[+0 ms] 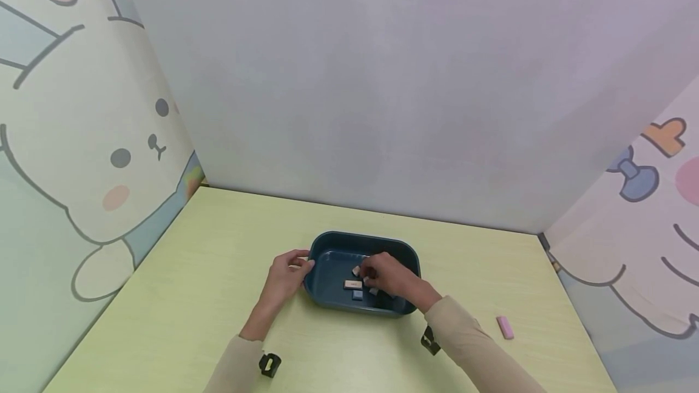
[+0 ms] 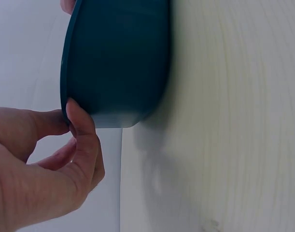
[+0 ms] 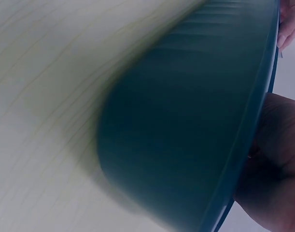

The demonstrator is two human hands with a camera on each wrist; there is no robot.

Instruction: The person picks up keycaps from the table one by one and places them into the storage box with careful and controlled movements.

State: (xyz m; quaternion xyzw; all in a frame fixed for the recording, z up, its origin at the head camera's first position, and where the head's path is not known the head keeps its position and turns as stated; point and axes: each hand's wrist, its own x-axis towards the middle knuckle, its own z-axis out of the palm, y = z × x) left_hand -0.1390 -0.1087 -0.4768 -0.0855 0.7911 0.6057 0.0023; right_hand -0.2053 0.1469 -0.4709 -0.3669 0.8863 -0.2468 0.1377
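Note:
A dark teal basin (image 1: pixel 327 306) with rounded corners stands on the table. My left hand (image 1: pixel 286 275) pinches its left rim between thumb and fingers, as the left wrist view shows. My right hand (image 1: pixel 386 274) reaches over the right side into the basin, its fingertips curled at a small pale block (image 1: pixel 367 282). Close by on the basin floor lie a peach eraser-like block (image 1: pixel 352 284), a small blue block (image 1: pixel 357 295), a small pale piece (image 1: pixel 356 271) and a greyish piece (image 1: pixel 374 291). In the right wrist view the basin wall hides my right fingertips.
A pink eraser-like block (image 1: pixel 505 327) lies on the pale yellow table (image 1: pixel 246 229), to the right of my right forearm. A grey-white wall panel (image 1: pixel 349 90) rises behind the table, with cartoon-printed panels at both sides.

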